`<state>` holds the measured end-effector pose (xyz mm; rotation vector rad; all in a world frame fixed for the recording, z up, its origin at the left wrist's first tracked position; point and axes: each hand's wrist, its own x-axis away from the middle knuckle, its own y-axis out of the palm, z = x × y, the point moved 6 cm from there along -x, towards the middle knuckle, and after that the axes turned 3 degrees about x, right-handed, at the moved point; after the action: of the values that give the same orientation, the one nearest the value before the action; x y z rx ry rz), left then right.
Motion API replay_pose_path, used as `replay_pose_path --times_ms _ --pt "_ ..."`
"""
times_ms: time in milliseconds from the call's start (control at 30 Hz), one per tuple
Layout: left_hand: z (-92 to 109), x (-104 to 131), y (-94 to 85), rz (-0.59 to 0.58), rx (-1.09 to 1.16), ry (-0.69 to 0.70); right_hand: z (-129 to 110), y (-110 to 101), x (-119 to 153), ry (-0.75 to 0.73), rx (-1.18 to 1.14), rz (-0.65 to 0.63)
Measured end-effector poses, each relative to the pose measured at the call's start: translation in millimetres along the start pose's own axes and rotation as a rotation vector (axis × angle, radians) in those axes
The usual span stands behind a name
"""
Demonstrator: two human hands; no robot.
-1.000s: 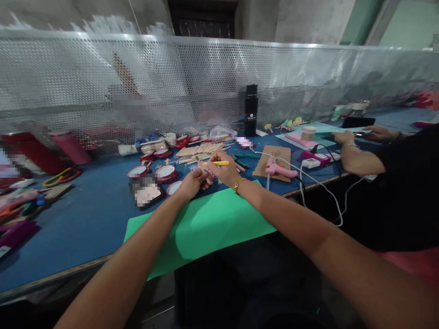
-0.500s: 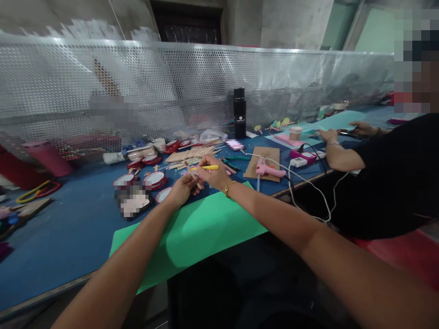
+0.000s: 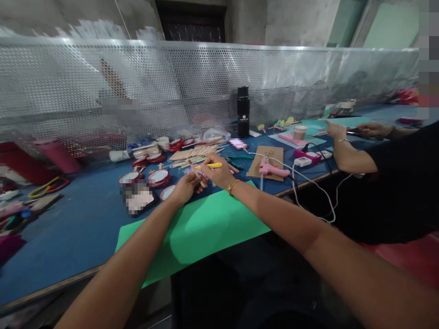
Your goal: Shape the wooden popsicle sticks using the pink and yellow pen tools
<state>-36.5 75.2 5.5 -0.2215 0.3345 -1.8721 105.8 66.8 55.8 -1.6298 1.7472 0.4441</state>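
Observation:
My left hand (image 3: 188, 186) is closed around a wooden craft stick (image 3: 192, 167), which tilts up to the left with a darker upper end. A yellow pen (image 3: 214, 165) is gripped in my right hand (image 3: 219, 173), its front end close to the stick. My fingers partly hide where pen and stick come together. Beneath my forearms a green sheet (image 3: 206, 228) lies over the table's front edge. Round red-rimmed pieces (image 3: 159, 178) with pale faces sit left of my left hand. Behind my hands is a pile of craft sticks (image 3: 195, 153).
A pink glue gun (image 3: 270, 168) rests on cardboard (image 3: 254, 170) to the right, with white cables (image 3: 318, 194) trailing off the edge. A black bottle (image 3: 243, 112) stands by the perforated metal screen (image 3: 199, 82). At the right, a co-worker's hands (image 3: 338, 132) handle blue-green sheets.
The whole view has shifted slightly, so things appear a little further right. My hands keep the same hold on stick and pen. The co-worker's near hand has changed its pose.

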Motion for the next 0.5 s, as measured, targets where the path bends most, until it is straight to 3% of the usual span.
replay_pose_path --times_ms 500 --pt "-1.3 -1.6 -0.2 -0.009 0.002 -0.002 4.9 -0.5 -3.0 -0.027 0.060 0.015"
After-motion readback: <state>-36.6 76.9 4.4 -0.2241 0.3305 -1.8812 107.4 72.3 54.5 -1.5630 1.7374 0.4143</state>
